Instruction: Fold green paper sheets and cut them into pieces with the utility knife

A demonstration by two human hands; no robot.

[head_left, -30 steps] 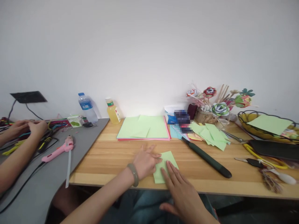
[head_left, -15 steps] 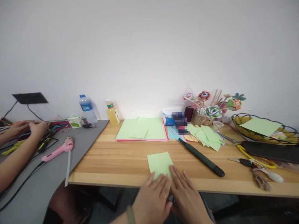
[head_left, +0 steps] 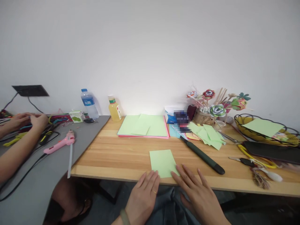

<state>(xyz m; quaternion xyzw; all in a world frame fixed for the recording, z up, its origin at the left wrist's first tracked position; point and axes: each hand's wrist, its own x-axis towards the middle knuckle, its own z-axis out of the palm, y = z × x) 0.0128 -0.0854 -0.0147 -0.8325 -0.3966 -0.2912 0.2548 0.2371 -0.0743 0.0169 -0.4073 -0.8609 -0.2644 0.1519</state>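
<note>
Green sheet (head_left: pixel 162 161) flat on worktop (head_left: pixel 112 159); left hand (head_left: pixel 143 194) unclenched, fingertips at near-left corner; right hand (head_left: pixel 198 190) unclenched, fingers spread at near-right corner; dark tool (head_left: pixel 204 157) farther right

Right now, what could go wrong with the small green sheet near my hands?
The green sheet lies close to the front of the table, so a backward pull might drag it off.
Your left hand and right hand are at its near corners, so its unheld far side could lift.
A dark green tool lies farther right; your right hand might knock it.
</note>
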